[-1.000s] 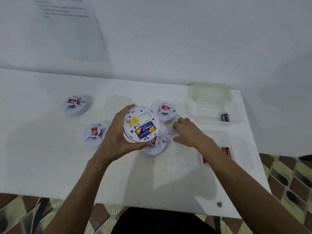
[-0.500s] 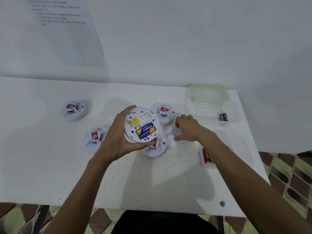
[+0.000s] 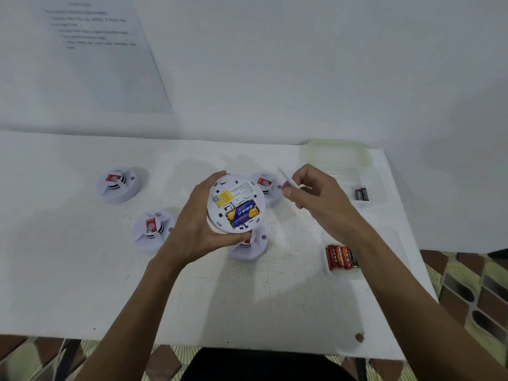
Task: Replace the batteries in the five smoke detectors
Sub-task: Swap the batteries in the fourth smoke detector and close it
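A: Which step is in hand?

B: I judge it to be closing up one unit. The left hand (image 3: 200,224) is wrapped around the held smoke detector (image 3: 235,202), fingers clamped on its rim, with its back turned up to the camera. Two blue-and-gold batteries (image 3: 243,215) sit in the open bay, just below a yellow sticker (image 3: 224,198).

A: And the other hand?

B: The right hand (image 3: 316,196) is raised just to the right of the held detector, fingertips (image 3: 287,191) pinched together on a thin white piece, probably the battery cover (image 3: 286,177). It is seen edge-on, so I cannot be sure.

A: Where are the rest?

B: Four more detectors lie on the white table (image 3: 82,270). One (image 3: 268,185) peeks out just behind the held detector, one (image 3: 248,247) lies partly hidden beneath it, one (image 3: 152,229) is to its left, and the far-left one (image 3: 118,184) is well apart. All four show red labels.

A: Supplies?

B: Right of the held detector, a clear tray (image 3: 341,270) holds red batteries (image 3: 341,257), and a clear container (image 3: 365,182) farther back holds two dark cells (image 3: 361,193).

A: What does the next move call for?

B: If that is the cover, it needs lining up over the bay and pressing until it seats, with the left hand keeping the unit steady.
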{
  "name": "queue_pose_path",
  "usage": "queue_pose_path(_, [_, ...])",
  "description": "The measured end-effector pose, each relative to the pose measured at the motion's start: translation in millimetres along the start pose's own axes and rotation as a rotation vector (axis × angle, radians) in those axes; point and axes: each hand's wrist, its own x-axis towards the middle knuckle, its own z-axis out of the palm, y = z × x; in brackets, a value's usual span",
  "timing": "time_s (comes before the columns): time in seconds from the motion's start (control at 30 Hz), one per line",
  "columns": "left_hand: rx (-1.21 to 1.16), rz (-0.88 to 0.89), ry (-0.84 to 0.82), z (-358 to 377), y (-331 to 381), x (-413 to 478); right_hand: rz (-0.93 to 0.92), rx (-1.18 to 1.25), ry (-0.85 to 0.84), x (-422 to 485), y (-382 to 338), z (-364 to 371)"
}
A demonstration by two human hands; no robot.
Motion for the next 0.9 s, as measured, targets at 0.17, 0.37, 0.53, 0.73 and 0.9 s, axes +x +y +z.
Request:
queue_pose_path(0.17, [-0.060,0.102,-0.005,-1.8,30.9,4.8,-0.154,-0.163,0.004,-17.6,-14.9,30.5])
queue_pose_path(0.37, [-0.210,0.132,-0.023,7.1,45.2,4.2,-0.492,-0.693,0.193,-23.0,-3.7,55.3])
queue_pose_path(0.53, [-0.126,0.126,0.024,6.9,25.2,1.3,-0.542,-0.746,0.200,-23.9,-1.8,62.1])
queue_pose_path(0.73, [-0.016,0.035,0.037,7.6,23.0,4.1,-0.524,-0.785,0.230,-24.4,-1.4,67.3])
queue_pose_path(0.9, [-0.091,0.136,0.079,10.3,14.1,4.0,-0.531,-0.879,0.302,-22.5,-2.4,74.8])
